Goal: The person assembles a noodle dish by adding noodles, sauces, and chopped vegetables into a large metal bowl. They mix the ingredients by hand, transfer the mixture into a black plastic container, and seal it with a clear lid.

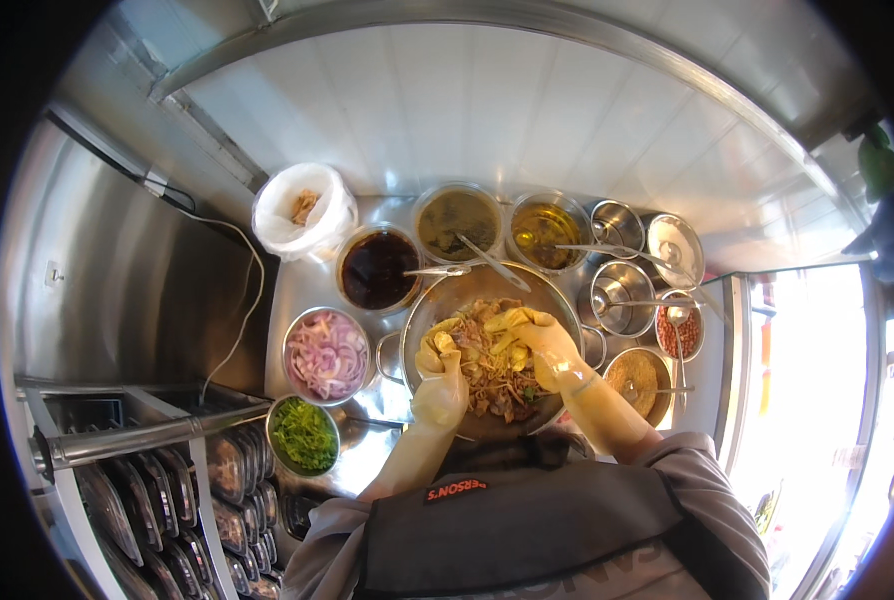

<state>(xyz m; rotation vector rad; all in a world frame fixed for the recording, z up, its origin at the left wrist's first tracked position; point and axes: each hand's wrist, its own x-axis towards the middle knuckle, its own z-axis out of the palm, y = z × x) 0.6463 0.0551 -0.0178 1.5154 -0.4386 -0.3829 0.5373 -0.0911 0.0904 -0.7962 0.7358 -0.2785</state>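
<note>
Straight in front of me stands a large steel bowl (411, 330) with a handle at each side. It holds a food mixture (495, 394) of thin strands, meat-like pieces and a little green leaf. My left hand (443, 371), in a yellowish glove, is inside at the left of the mixture with fingers curled; whether it grips any food is unclear. Over the right part of the mixture, my right hand (533, 337), gloved alike, bends its fingers toward the left hand. The fingertips of both are partly lost among the similarly coloured food.
Sliced red onions (327, 355) and chopped greens (304, 436) are at left. Behind the bowl are a dark sauce (378, 268), a brownish liquid (447, 217), yellow oil (537, 231) and a lined bin (274, 217). Peanuts (683, 341), ground seasoning (634, 375) and steel pots (621, 319) with spoons stand right.
</note>
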